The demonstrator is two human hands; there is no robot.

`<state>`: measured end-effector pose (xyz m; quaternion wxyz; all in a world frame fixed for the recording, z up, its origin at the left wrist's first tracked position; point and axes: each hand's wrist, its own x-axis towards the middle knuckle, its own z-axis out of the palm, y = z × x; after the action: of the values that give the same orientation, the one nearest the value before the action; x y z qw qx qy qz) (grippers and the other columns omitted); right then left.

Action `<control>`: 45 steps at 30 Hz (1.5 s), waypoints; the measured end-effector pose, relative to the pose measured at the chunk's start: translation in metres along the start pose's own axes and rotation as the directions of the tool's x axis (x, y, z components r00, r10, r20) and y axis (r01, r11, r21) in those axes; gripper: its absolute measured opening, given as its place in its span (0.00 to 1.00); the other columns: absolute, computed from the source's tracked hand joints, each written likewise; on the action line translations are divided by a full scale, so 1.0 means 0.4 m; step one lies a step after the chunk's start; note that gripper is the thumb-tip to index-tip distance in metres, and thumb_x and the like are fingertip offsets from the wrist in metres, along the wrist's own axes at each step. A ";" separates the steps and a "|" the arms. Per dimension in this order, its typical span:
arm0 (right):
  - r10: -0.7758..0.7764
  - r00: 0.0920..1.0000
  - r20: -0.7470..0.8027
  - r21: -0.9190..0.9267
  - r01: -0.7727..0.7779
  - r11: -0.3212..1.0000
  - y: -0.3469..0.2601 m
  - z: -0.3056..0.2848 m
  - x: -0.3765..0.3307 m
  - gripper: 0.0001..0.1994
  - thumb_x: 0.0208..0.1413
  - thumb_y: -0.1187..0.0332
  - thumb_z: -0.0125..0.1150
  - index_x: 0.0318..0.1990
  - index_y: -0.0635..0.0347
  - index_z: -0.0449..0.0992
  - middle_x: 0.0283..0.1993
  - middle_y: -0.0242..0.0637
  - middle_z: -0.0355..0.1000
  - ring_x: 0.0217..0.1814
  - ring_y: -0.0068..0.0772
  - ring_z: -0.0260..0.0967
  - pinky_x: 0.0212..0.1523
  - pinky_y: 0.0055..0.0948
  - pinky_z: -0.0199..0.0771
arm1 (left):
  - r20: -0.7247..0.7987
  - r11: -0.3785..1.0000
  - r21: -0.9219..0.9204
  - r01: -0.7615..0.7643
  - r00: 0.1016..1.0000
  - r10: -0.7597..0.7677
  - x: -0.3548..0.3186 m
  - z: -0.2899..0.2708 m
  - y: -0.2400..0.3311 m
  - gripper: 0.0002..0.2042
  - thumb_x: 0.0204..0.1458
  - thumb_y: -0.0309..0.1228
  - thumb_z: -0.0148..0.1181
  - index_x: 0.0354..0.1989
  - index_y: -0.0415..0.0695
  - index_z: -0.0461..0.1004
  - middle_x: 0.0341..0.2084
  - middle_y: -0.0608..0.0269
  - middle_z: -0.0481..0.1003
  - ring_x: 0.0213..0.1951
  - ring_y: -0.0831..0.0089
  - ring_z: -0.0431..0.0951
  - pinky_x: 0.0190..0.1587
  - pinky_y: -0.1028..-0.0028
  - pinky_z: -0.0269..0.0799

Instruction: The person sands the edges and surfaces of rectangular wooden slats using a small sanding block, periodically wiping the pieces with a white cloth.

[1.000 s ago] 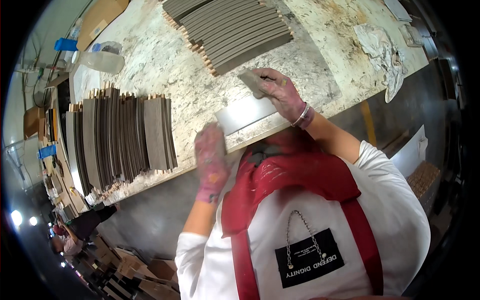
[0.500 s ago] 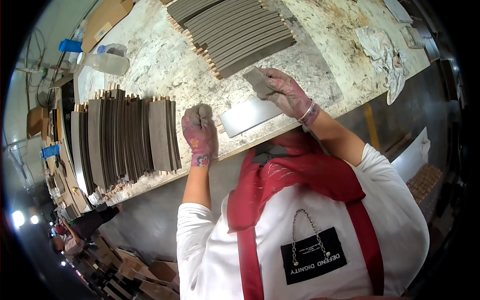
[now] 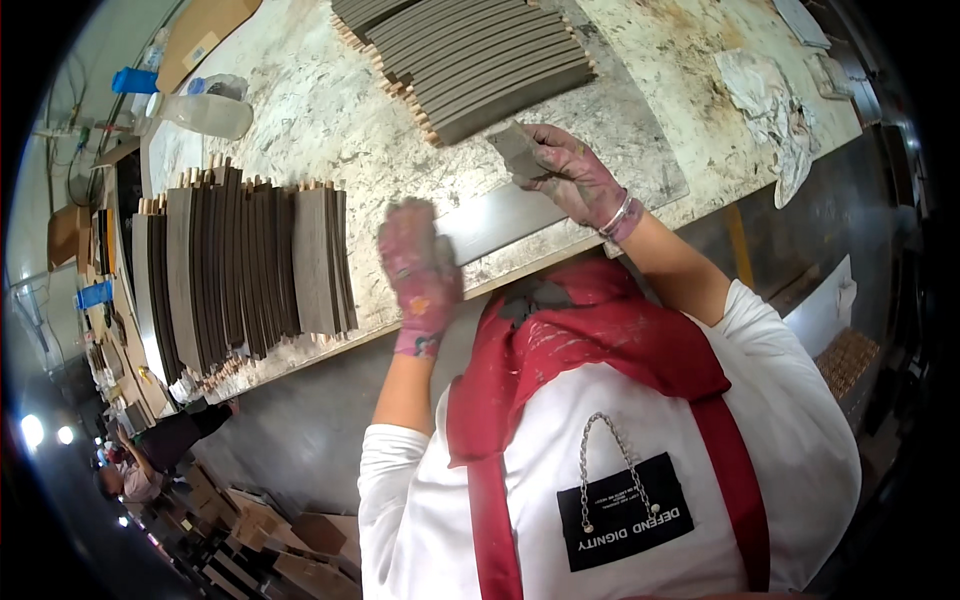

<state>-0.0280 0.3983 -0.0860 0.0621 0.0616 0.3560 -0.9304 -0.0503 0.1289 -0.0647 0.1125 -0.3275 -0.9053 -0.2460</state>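
A smooth grey board point(image 3: 510, 224) lies along the near edge of the worktable. Over its left end is my left hand point(image 3: 418, 262), in a stained pink flowered glove; its fingers are stretched out, slightly blurred, and hold nothing. Whether the palm touches the board I cannot tell. My right hand point(image 3: 580, 178), gloved in the same way, grips a thin grey sanding pad point(image 3: 514, 152) between thumb and fingers. It holds the pad above the board's right end.
Brown-grey strips point(image 3: 235, 275) with wooden ends stand packed at left. Another stack of such strips point(image 3: 490, 75) lies beyond the board. A translucent bottle point(image 3: 205, 116) rests at far left, a crumpled white cloth point(image 3: 765, 110) at right. A person point(image 3: 140, 470) is in the left background.
My left hand has moved right from the bare tabletop to the board's left end, and its curled fingers have straightened. My right hand stays nearly in place with the pad.
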 end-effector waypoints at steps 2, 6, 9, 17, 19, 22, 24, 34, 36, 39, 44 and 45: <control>0.006 1.000 0.024 0.001 -0.006 1.000 0.009 0.008 -0.010 0.22 0.62 0.66 0.60 0.63 0.59 0.68 0.58 0.37 0.71 0.58 0.30 0.70 0.53 0.34 0.74 | -0.024 0.998 -0.023 0.063 0.998 -0.064 -0.098 0.027 -0.101 0.20 0.57 0.30 0.53 0.58 0.40 0.70 0.56 0.45 0.69 0.63 0.47 0.64 0.68 0.51 0.55; -0.081 0.996 -0.028 -0.138 0.076 0.988 -0.002 0.032 -0.022 0.22 0.63 0.67 0.57 0.63 0.61 0.66 0.55 0.36 0.71 0.54 0.28 0.70 0.50 0.29 0.74 | 0.095 0.995 -0.024 -0.094 0.991 0.096 0.011 -0.020 0.038 0.29 0.55 0.37 0.60 0.65 0.42 0.64 0.63 0.50 0.66 0.65 0.48 0.61 0.69 0.51 0.52; -0.052 0.997 -0.061 -0.126 0.044 0.991 -0.008 0.047 -0.022 0.21 0.62 0.66 0.58 0.60 0.66 0.68 0.49 0.37 0.73 0.45 0.27 0.72 0.46 0.27 0.76 | 0.282 0.999 -0.036 -0.033 0.959 0.042 -0.020 -0.029 0.044 0.36 0.52 0.44 0.65 0.65 0.37 0.62 0.63 0.43 0.63 0.67 0.44 0.58 0.69 0.51 0.50; -0.206 0.976 0.069 -0.523 0.211 0.826 0.051 0.100 -0.028 0.24 0.60 0.60 0.64 0.57 0.69 0.71 0.57 0.46 0.74 0.61 0.33 0.71 0.63 0.29 0.70 | 0.315 0.976 0.088 -0.201 0.935 0.164 0.011 0.003 0.091 0.41 0.50 0.49 0.67 0.65 0.32 0.60 0.64 0.40 0.61 0.67 0.40 0.57 0.69 0.48 0.50; -0.275 0.959 -0.064 -0.312 0.243 0.918 -0.001 0.079 -0.038 0.23 0.61 0.59 0.63 0.58 0.65 0.72 0.54 0.44 0.75 0.56 0.34 0.73 0.59 0.28 0.73 | 0.302 0.993 0.038 -0.107 0.949 0.091 0.011 -0.024 0.070 0.41 0.48 0.45 0.70 0.66 0.33 0.59 0.63 0.38 0.61 0.66 0.39 0.58 0.70 0.48 0.50; -0.427 0.834 -0.349 -0.605 0.147 0.783 -0.089 -0.033 -0.077 0.22 0.57 0.63 0.62 0.56 0.64 0.74 0.49 0.38 0.74 0.47 0.29 0.71 0.51 0.27 0.73 | 0.190 0.994 0.034 -0.108 0.977 0.100 -0.040 -0.058 0.025 0.38 0.50 0.38 0.68 0.67 0.34 0.58 0.63 0.38 0.62 0.66 0.40 0.59 0.69 0.49 0.53; -0.485 0.776 -0.403 -0.423 0.312 0.851 -0.118 -0.092 -0.103 0.23 0.55 0.67 0.64 0.58 0.64 0.72 0.48 0.36 0.73 0.45 0.28 0.69 0.48 0.27 0.71 | 0.101 0.998 -0.010 -0.067 0.993 0.068 -0.013 -0.080 0.048 0.34 0.53 0.36 0.65 0.66 0.35 0.60 0.62 0.40 0.64 0.65 0.42 0.62 0.67 0.52 0.57; -0.285 0.917 -0.279 -0.238 0.222 0.946 -0.138 -0.002 -0.124 0.21 0.62 0.66 0.60 0.61 0.60 0.69 0.55 0.35 0.72 0.53 0.28 0.70 0.51 0.32 0.72 | 0.148 0.981 -0.036 -0.190 0.970 0.194 0.104 0.054 0.190 0.31 0.45 0.41 0.70 0.60 0.49 0.71 0.52 0.55 0.69 0.53 0.55 0.70 0.54 0.56 0.66; -0.258 0.926 -0.275 -0.274 0.182 0.945 -0.138 0.015 -0.132 0.22 0.62 0.65 0.60 0.62 0.60 0.68 0.55 0.35 0.72 0.54 0.27 0.70 0.50 0.30 0.72 | 0.153 0.989 -0.048 -0.143 0.977 0.149 0.068 0.033 0.170 0.31 0.45 0.41 0.70 0.60 0.49 0.70 0.52 0.54 0.69 0.52 0.55 0.70 0.54 0.57 0.66; -0.271 0.929 -0.253 -0.298 0.191 0.935 -0.151 -0.004 -0.150 0.23 0.62 0.64 0.61 0.62 0.61 0.68 0.54 0.34 0.73 0.54 0.27 0.70 0.49 0.29 0.73 | 0.134 1.000 0.027 0.000 0.991 -0.003 0.015 -0.059 0.118 0.33 0.49 0.44 0.68 0.63 0.46 0.68 0.52 0.51 0.70 0.53 0.52 0.71 0.55 0.55 0.68; -0.235 0.931 -0.280 -0.303 0.146 0.942 -0.137 -0.008 -0.149 0.23 0.60 0.63 0.62 0.61 0.59 0.70 0.53 0.33 0.73 0.51 0.25 0.71 0.48 0.27 0.73 | 0.069 0.914 0.190 0.358 0.924 -0.377 -0.011 -0.236 -0.065 0.34 0.52 0.38 0.64 0.68 0.48 0.61 0.58 0.45 0.68 0.57 0.46 0.70 0.57 0.55 0.69; -0.203 0.931 -0.303 -0.305 0.108 0.946 -0.135 0.006 -0.146 0.22 0.61 0.63 0.62 0.60 0.60 0.70 0.53 0.33 0.73 0.50 0.24 0.71 0.47 0.26 0.72 | 0.092 0.895 0.223 0.386 0.906 -0.414 0.000 -0.267 -0.090 0.34 0.50 0.34 0.64 0.69 0.50 0.61 0.57 0.46 0.68 0.56 0.46 0.70 0.58 0.56 0.68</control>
<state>0.0206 0.4407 -0.0398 -0.0649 0.1785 0.4944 -0.8482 -0.0691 0.0496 0.0129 0.0294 -0.1371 -0.9788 -0.1490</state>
